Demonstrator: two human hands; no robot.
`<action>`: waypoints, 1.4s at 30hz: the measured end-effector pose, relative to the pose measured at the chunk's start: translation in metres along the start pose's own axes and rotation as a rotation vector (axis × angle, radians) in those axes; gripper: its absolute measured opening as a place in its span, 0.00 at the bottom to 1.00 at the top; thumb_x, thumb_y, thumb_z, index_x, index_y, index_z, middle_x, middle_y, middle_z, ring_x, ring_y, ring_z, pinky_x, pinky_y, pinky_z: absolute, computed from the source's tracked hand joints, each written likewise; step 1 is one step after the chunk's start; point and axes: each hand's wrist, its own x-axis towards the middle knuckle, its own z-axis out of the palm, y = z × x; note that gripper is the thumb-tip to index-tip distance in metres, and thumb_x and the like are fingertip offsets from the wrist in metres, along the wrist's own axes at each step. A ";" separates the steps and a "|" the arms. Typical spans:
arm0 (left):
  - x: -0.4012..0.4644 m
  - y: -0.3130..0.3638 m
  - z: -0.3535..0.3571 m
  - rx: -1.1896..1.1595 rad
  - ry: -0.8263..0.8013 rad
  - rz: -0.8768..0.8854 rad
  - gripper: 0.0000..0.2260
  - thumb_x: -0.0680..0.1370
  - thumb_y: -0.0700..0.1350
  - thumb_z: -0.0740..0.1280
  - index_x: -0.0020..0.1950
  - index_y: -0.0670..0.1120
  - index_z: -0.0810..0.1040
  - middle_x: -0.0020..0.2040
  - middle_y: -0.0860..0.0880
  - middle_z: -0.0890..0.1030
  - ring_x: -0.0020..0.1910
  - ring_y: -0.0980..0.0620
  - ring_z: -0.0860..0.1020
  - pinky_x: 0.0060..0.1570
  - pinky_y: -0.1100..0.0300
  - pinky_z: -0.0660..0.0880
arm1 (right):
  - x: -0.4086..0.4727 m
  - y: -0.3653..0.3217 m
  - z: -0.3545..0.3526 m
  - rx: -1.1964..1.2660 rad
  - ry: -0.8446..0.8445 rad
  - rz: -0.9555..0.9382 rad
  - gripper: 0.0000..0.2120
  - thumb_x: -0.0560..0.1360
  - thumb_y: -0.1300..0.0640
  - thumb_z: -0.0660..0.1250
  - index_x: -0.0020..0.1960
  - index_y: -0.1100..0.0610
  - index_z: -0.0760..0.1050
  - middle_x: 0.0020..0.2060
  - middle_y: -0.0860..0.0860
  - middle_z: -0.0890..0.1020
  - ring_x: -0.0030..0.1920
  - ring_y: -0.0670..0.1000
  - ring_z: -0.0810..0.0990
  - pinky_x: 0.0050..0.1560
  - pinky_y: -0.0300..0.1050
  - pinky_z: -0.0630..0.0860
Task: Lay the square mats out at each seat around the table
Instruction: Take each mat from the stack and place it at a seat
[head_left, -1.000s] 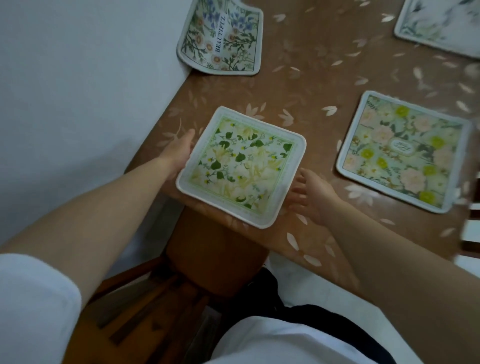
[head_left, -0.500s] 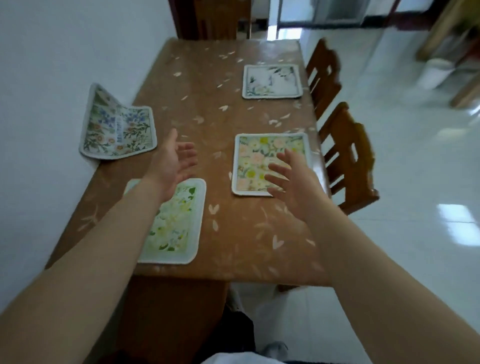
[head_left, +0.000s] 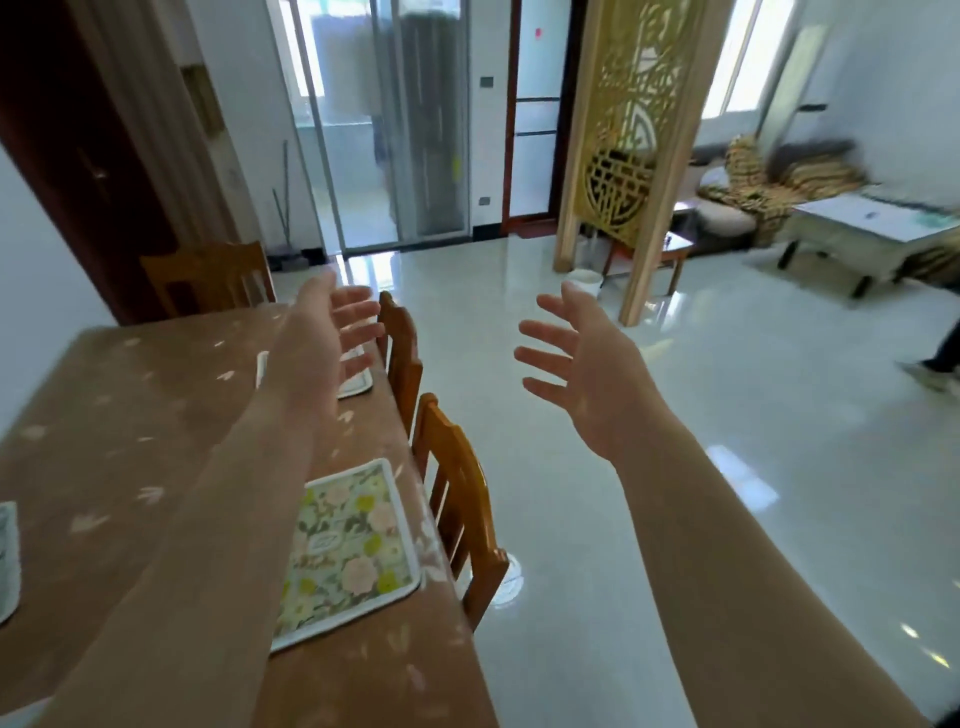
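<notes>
A square mat with yellow and pink flowers (head_left: 348, 545) lies flat near the right edge of the brown table (head_left: 130, 415); my left forearm covers its left part. A second mat (head_left: 356, 382) lies farther along the same edge, mostly hidden behind my left hand (head_left: 324, 343). A sliver of another mat (head_left: 8, 561) shows at the frame's left edge. My left hand hovers above the table, fingers spread, holding nothing. My right hand (head_left: 587, 374) is raised over the floor to the right of the table, open and empty.
Two wooden chairs (head_left: 457, 499) (head_left: 402, 353) stand tucked against the table's right side, and another chair (head_left: 208, 275) stands at the far end. A gold lattice screen (head_left: 623, 156), a low white table (head_left: 872, 228) and a person's foot (head_left: 930, 374) are across the glossy floor.
Both hands let go of the green leafy mat on the table, then lifted with fingers spread. The view swung up and to the right, so that mat is out of frame.
</notes>
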 end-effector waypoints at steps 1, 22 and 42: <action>0.006 0.000 0.015 -0.014 -0.009 0.002 0.26 0.79 0.66 0.56 0.60 0.50 0.82 0.54 0.51 0.88 0.57 0.49 0.84 0.56 0.49 0.79 | 0.005 -0.005 -0.008 0.002 0.012 0.004 0.24 0.84 0.38 0.57 0.73 0.51 0.74 0.66 0.53 0.81 0.63 0.57 0.81 0.69 0.61 0.76; 0.084 -0.108 0.298 0.011 0.119 -0.231 0.23 0.83 0.61 0.56 0.60 0.47 0.83 0.57 0.47 0.87 0.57 0.47 0.85 0.55 0.49 0.79 | 0.220 0.011 -0.234 -0.024 -0.119 0.226 0.20 0.83 0.38 0.60 0.63 0.48 0.81 0.58 0.50 0.86 0.57 0.54 0.86 0.57 0.54 0.81; 0.357 -0.105 0.266 -0.101 0.560 -0.173 0.23 0.82 0.63 0.56 0.57 0.50 0.84 0.49 0.52 0.89 0.54 0.50 0.86 0.54 0.49 0.80 | 0.535 -0.035 -0.083 -0.249 -0.500 0.217 0.23 0.85 0.40 0.57 0.71 0.51 0.76 0.64 0.52 0.83 0.62 0.56 0.83 0.68 0.59 0.77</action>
